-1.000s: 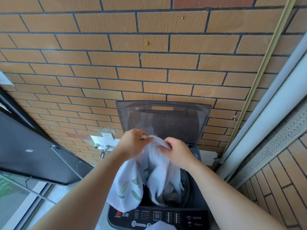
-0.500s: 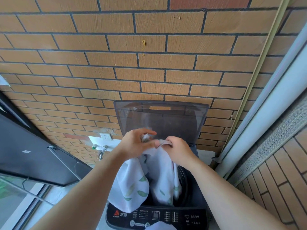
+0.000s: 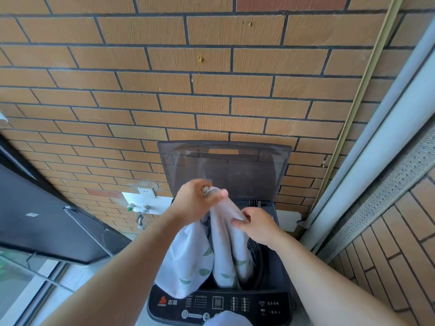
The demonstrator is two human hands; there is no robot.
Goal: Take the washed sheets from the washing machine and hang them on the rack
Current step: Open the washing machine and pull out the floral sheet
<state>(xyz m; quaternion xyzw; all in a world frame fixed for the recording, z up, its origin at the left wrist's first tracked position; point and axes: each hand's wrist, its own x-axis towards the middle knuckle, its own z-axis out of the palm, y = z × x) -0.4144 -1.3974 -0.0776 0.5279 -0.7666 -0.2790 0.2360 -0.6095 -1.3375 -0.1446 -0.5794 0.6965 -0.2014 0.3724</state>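
A white sheet (image 3: pixel 188 260) with green leaf prints hangs out of the dark top-loading washing machine (image 3: pixel 270 300), whose tinted lid (image 3: pixel 223 165) stands open against the wall. My left hand (image 3: pixel 195 201) grips the sheet's top end, raised above the drum. Lower and to the right, my right hand (image 3: pixel 256 225) pinches a fold of the same sheet. The sheet's lower part trails into the drum and over the front-left rim. No rack is in view.
A brick wall (image 3: pixel 164 78) stands right behind the machine. A socket (image 3: pixel 147 192) and a tap (image 3: pixel 141 214) sit on the wall at its left. A dark open window panel (image 3: pixel 47 220) juts in at left. A pale frame (image 3: pixel 376 149) runs up the right.
My left hand has lifted the sheet's top end higher, while my right hand has slid down the cloth. More of the sheet is out of the drum.
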